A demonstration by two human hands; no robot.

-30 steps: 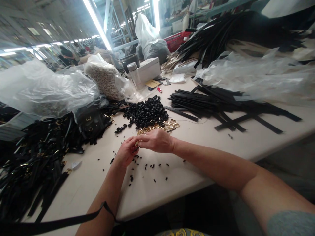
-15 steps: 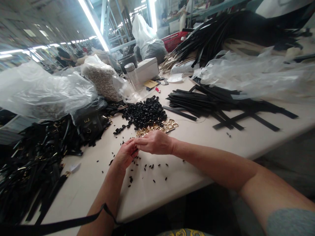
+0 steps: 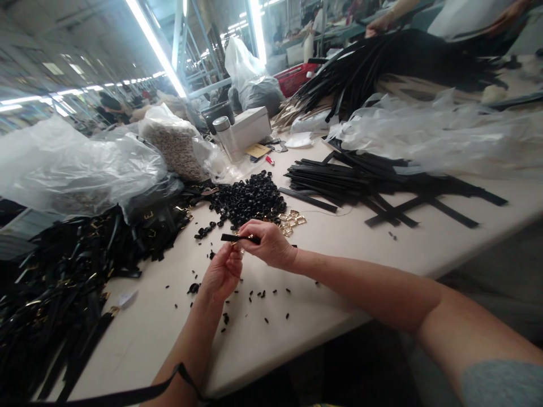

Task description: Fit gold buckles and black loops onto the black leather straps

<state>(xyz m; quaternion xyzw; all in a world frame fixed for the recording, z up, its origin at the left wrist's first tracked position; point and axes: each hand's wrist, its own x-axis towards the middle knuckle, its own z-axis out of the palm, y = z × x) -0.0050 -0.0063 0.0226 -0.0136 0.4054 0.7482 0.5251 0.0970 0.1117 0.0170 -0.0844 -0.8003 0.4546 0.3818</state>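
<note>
**One black strip (image 3: 229, 238) held up, plenty more lying loose**

We grip the strip in our right hand (image 3: 269, 243), over the table (image 3: 360, 277), one end poking out leftward. Our left hand (image 3: 223, 274) brings its fingertips up beneath it; the fingers overlap too much for us to tell whether they grasp anything. As we judge it, much is done, given the big heap of buckled straps (image 3: 85, 277) at left, yet much remains: gold buckles (image 3: 292, 223), a mound of black loops (image 3: 250, 198) and stacked strips (image 3: 324, 178) lie loose. Our right hand partly hides the buckles. Clear plastic (image 3: 436, 135) overlaps the stack, a dark strap (image 3: 139, 390) crosses our left forearm (image 3: 193, 333), and tiny black bits (image 3: 261, 294) litter the near side.
</note>
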